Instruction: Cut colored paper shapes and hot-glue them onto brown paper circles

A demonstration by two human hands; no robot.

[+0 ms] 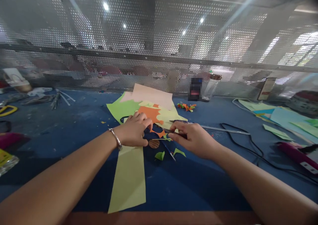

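My left hand [135, 129], with a silver bangle at the wrist, is low over the table at the top of a pale green paper strip [130, 182]. Its fingers curl downward, and what they grip is hidden. My right hand [191, 137] is closed on a slim dark-handled tool [182, 135] that points left; its exact kind is unclear. Between the hands lie a round brown striped disc [154, 143], an orange paper scrap [161, 133], a thin pale stick [160, 139] and a blue pen-like tool [169, 150]. Green cuttings [159, 156] rest nearby.
Behind my hands, pink paper [151, 94], green paper [115, 109] and a cut orange sheet [149, 114] overlap. A pile of scraps [186, 107], a clear jar [211, 87], a magenta tool [298, 155] and its black cable [255, 147] lie to the right. Yellow-handled scissors [8, 110] are far left.
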